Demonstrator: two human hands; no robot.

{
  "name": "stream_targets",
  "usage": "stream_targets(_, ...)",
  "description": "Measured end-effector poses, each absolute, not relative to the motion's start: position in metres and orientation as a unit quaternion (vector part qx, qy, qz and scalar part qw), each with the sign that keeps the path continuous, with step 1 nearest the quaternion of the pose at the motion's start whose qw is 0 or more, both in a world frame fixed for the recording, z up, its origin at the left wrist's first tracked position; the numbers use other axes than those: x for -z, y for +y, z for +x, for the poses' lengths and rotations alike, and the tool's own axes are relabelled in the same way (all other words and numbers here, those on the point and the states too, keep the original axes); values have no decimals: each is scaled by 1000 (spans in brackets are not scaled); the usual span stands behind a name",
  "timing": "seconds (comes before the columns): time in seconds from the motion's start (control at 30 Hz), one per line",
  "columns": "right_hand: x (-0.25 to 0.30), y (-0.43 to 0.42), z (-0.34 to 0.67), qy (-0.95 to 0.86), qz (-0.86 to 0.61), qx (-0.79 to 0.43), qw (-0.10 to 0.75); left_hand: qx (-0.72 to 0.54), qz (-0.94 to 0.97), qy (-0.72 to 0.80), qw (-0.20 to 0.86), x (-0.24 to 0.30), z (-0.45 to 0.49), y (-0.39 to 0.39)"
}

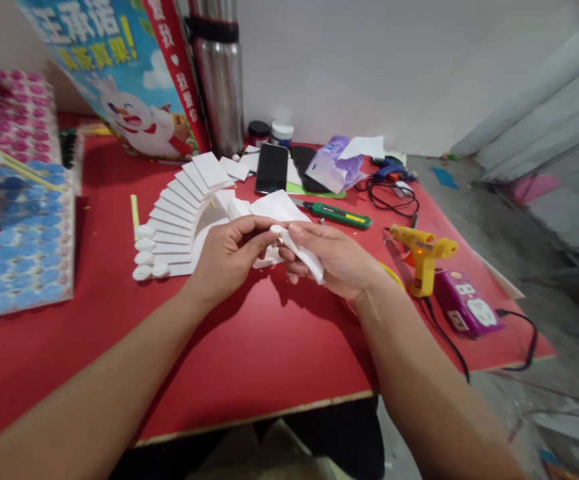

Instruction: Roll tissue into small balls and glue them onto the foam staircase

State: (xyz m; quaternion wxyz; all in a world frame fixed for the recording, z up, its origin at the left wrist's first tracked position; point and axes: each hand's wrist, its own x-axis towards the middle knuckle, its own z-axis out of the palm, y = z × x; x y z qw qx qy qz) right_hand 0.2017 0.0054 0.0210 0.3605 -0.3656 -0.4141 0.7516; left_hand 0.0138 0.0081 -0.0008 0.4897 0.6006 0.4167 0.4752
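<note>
Both my hands meet over the middle of the red table [249, 347]. My left hand [229, 257] is closed, its thumb and fingers pinching a small white foam piece [296, 250]. My right hand [336, 260] is closed round the same white piece from the other side. Just behind my hands lies a flat white foam sheet [276, 205]. To the left of it a white foam model of fanned-out steps [182, 200] stands on the table, with white rounded pieces along its left edge.
A yellow glue gun [424, 257] and purple power strip [466, 307] sit at the right. A green utility knife [342, 215], black phone [272, 168], tissue pack [334, 167], steel flask [218, 73], printed box [119, 67] and blue-and-pink bottle-cap panels [19, 233] lie around.
</note>
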Motion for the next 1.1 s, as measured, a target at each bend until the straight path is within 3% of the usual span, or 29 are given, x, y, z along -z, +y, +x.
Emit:
stream_targets(0.13,-19,5,197,-530,-446,-596,406,-493,537,430,532,3,17,10)
stream_targets(0.3,-21,3,197,-639,-502,-427,396,-497,493,416,581,8,20,11)
stream_targets(0.5,-19,-2,194,-695,-546,-257,392,-505,495,420,569,13,22,7)
stream_targets(0.67,-22,-10,190,-717,-526,-219,402,-526,493,427,546,11,23,4)
stream_targets(1.1,-33,-5,210,-766,-437,-315,351,-496,555,387,544,8,14,9)
